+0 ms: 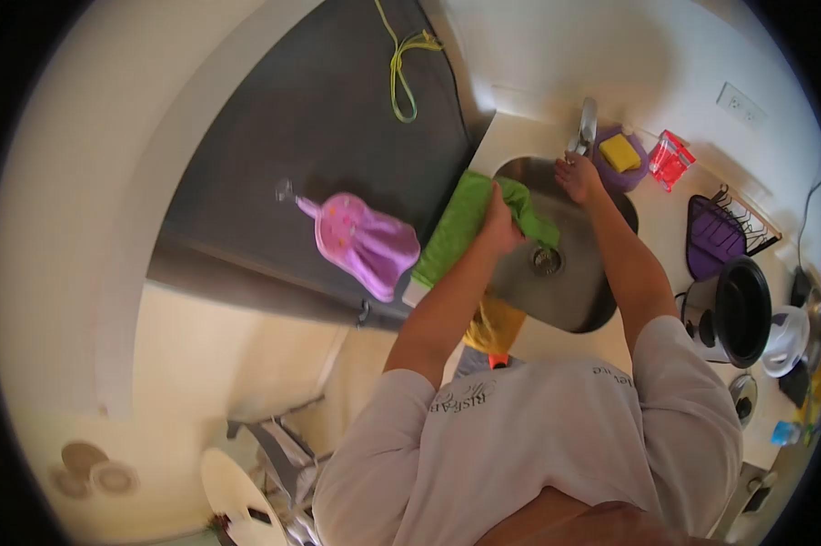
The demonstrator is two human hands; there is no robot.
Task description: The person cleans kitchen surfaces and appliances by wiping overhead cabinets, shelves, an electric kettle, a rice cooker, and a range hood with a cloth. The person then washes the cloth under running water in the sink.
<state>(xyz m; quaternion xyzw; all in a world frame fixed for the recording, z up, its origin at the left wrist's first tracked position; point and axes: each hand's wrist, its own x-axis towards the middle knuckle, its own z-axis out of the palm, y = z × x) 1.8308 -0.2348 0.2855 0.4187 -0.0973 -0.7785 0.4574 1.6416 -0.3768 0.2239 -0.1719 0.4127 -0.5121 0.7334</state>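
My left hand (pixel 501 226) is closed on a green cloth (pixel 456 223). Part of the cloth lies along the counter's left edge, and a loose end hangs into the metal sink (pixel 569 287) near the drain (pixel 546 261). At the back of the sink, my right hand (pixel 576 177) has its fingers curled at the base of the chrome faucet (pixel 587 127). Its fingertips are small here, but they seem to grip the faucet's handle. No running water is visible.
Right of the faucet are a yellow sponge (pixel 619 153) in a purple holder (pixel 636 173) and a red packet (pixel 671 160). Farther right stand a dish rack (pixel 747 218) and a black pot (pixel 743 311). A pink hand towel (pixel 365 241) hangs on the dark panel at left.
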